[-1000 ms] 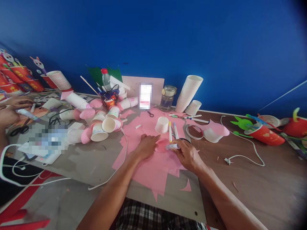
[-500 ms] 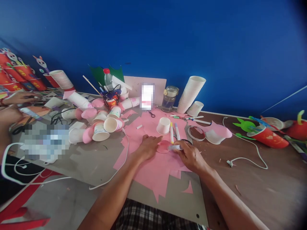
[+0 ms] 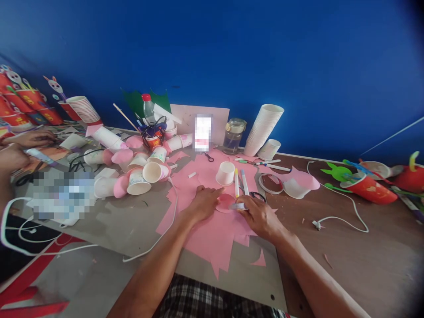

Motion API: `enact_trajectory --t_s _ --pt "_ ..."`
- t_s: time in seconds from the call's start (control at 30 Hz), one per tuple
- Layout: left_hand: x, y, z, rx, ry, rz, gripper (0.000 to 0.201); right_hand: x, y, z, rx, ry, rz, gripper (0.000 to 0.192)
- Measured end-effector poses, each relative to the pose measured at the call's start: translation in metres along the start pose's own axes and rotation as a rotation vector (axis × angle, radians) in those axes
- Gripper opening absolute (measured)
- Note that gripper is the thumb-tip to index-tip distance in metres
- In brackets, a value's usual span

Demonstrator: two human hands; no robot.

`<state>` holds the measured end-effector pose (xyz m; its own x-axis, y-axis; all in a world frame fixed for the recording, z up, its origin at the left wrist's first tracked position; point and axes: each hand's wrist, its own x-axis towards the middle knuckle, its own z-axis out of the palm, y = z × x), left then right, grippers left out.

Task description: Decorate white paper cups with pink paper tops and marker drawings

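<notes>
My left hand (image 3: 202,203) lies flat on the pink paper sheets (image 3: 212,234), fingers pressing beside a small round pink cut-out (image 3: 225,202). My right hand (image 3: 260,216) grips a white glue stick (image 3: 237,206) whose tip rests at the cut-out's right edge. Just beyond the hands stand an upright white paper cup (image 3: 225,173) and two marker pens (image 3: 240,182). Black scissors (image 3: 257,195) peek out behind my right hand.
A pile of pink-wrapped cups (image 3: 135,170) lies to the left, a tall cup stack (image 3: 263,129) and glass jar (image 3: 233,135) at the back. A tape ring (image 3: 269,183), white cable (image 3: 344,212) and red craft cups (image 3: 367,187) are right. Another person's hands (image 3: 20,148) work far left.
My right hand has shifted the glue stick slightly left along the round cut-out; the left hand stays pressed in place. The view moved a little.
</notes>
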<state>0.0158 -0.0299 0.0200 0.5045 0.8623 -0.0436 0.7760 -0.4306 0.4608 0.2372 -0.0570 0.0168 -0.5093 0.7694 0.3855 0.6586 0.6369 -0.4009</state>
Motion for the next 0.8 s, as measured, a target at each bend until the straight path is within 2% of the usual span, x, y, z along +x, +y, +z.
enact_trajectory --t_s 0.1,0.2,0.33,0.47,0.6,0.7,0.8 --pt "0.000 -0.001 -0.001 0.016 -0.001 0.002 0.044 -0.001 0.005 -0.011 0.043 0.022 0.068 0.016" --pt "0.000 0.001 -0.002 0.033 -0.005 -0.002 0.046 0.001 0.001 -0.013 0.187 0.090 0.171 0.015" --pt "0.000 0.001 -0.003 0.036 0.004 0.018 0.045 0.004 -0.004 -0.002 0.313 0.229 0.154 0.015" --pt "0.001 0.000 0.000 0.033 0.026 0.049 0.051 0.005 -0.003 0.009 0.291 0.188 0.159 0.015" --pt "0.001 0.000 0.000 -0.011 0.118 0.082 0.048 0.004 -0.004 0.010 0.262 0.163 0.286 0.018" --pt "0.001 0.002 0.000 -0.074 0.185 0.042 0.044 0.004 -0.005 0.011 0.298 0.225 0.391 0.021" --pt "0.001 0.004 0.001 -0.106 0.188 -0.017 0.042 0.004 -0.004 0.014 0.378 0.295 0.501 0.027"
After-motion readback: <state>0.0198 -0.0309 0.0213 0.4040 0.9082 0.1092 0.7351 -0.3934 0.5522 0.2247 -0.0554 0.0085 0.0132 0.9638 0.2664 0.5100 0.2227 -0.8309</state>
